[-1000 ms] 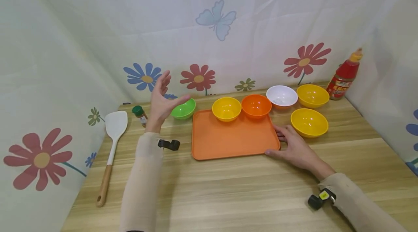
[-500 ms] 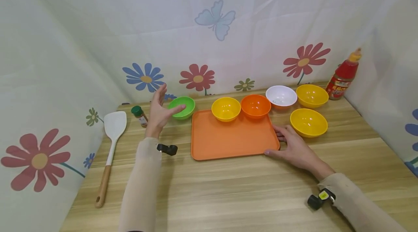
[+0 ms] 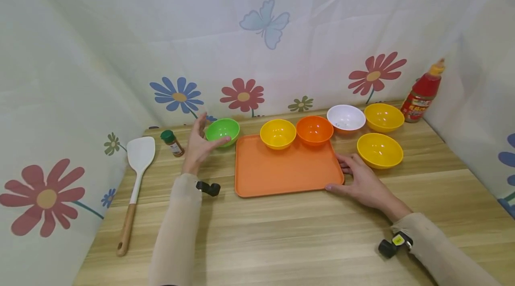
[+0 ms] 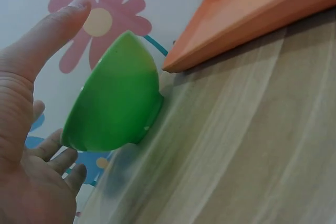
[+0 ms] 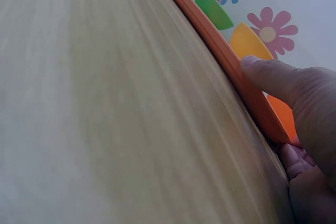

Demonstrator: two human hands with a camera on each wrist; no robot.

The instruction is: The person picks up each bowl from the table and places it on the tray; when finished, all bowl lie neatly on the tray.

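My left hand (image 3: 198, 148) is spread beside the green bowl (image 3: 222, 130), which stands upright on the table left of the tray. In the left wrist view the thumb (image 4: 55, 32) is raised apart from the green bowl (image 4: 118, 98), and the fingers reach past its far side; whether they touch it I cannot tell. My right hand (image 3: 360, 183) grips the right front corner of the orange tray (image 3: 287, 174), thumb at its front edge and fingers at its right side. A yellow bowl (image 3: 278, 135) and an orange bowl (image 3: 315, 131) sit along the tray's back edge.
Right of the tray stand a white bowl (image 3: 346, 119) and two yellow bowls, one at the back (image 3: 384, 118) and one nearer (image 3: 380, 152). A red sauce bottle (image 3: 422, 94) fills the back right corner. Leftward are a green-capped spice jar (image 3: 173, 144) and a white spatula (image 3: 137, 178).
My left hand has come down from above the table to the green bowl's left side, its fingers still spread. The right hand keeps its place on the tray.
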